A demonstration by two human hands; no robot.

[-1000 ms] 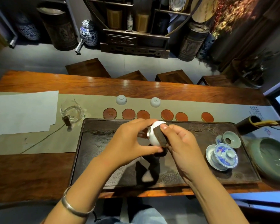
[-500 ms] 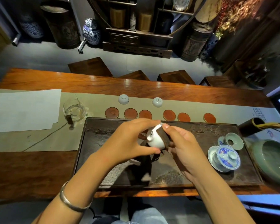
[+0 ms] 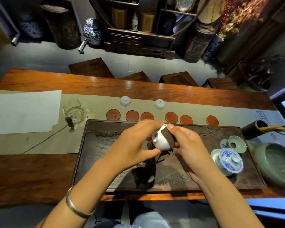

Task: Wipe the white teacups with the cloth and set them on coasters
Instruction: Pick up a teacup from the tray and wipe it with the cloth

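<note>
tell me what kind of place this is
Probably a tea room or tea shop. A carved dark tea tray sits on a long wooden table, with a blue-and-white lidded gaiwan on it, and blue-and-white porcelain jars stand by shelving behind.

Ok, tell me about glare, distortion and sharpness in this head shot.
Head view: wide-angle bend curves the wooden table edges and shelving; bright glare streaks on the table's far edge and a blown-out blue-white patch at the right border; the teacup, dark cloth, left hand and right hand are reasonably sharp; the back corners sit in murky shadow.
</note>
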